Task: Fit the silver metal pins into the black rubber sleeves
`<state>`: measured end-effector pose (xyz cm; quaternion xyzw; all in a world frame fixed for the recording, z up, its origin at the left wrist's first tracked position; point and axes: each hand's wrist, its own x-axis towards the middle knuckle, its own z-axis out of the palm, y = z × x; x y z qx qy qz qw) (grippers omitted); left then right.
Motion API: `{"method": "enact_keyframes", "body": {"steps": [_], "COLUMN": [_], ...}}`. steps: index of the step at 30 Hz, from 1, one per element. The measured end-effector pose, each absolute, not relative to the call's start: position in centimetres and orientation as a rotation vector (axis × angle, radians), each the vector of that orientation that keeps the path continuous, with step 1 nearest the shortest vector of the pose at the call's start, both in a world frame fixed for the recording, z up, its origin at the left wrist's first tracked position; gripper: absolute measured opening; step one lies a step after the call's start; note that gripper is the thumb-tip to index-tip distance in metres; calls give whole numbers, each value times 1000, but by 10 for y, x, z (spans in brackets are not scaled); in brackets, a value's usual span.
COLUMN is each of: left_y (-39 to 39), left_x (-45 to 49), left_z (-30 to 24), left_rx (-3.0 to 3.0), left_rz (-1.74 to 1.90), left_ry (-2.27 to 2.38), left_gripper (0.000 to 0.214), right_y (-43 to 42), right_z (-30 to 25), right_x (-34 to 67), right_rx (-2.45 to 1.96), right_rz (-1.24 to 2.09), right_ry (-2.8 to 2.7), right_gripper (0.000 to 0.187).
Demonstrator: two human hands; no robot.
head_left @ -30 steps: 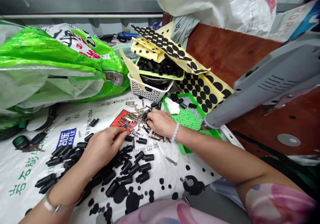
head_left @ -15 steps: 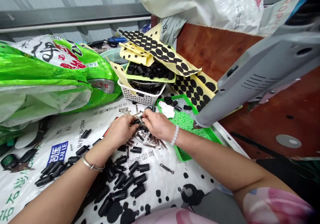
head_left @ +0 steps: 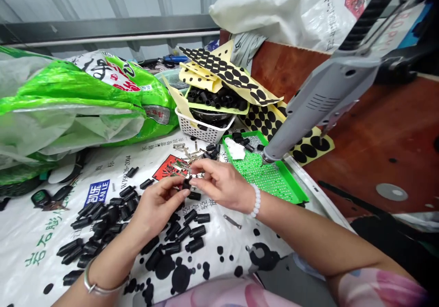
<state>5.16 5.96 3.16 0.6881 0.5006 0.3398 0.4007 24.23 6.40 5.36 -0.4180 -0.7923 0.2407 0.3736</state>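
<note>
Pinching from both sides, the left hand (head_left: 157, 209) and right hand (head_left: 222, 186) grasp a small black rubber sleeve (head_left: 186, 185) between them, at centre frame above a printed white sheet (head_left: 30, 224). More black sleeves (head_left: 99, 213) lie scattered lower left, metal clips (head_left: 187, 154) lie just above the hands, and a green perforated tray (head_left: 295, 193) sits right of them.

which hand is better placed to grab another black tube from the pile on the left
Left, probably: the left hand sits right beside the pile of black tubes, while the right hand is farther off, on the side toward the green tray.
</note>
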Motion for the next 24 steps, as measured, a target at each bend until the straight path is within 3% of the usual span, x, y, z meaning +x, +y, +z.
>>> {"method": "enact_keyframes", "body": {"steps": [6,18,24], "left_y": [36,30,32], "left_x": [53,48,48], "left_z": [31,38,31], "left_rx": [1736,1997,1639], "left_rz": [934,801,777], "left_ry": [1309,1377,1337], "left_gripper": [24,19,19], "right_y": [46,37,34], "right_z": [40,24,20], "right_x": [236,225,228], "right_rx": [-935,-1095,-1064], "right_rz": [832,752,772], "right_ry": [-1957,-2112,-2089], "right_gripper": [22,15,13]}}
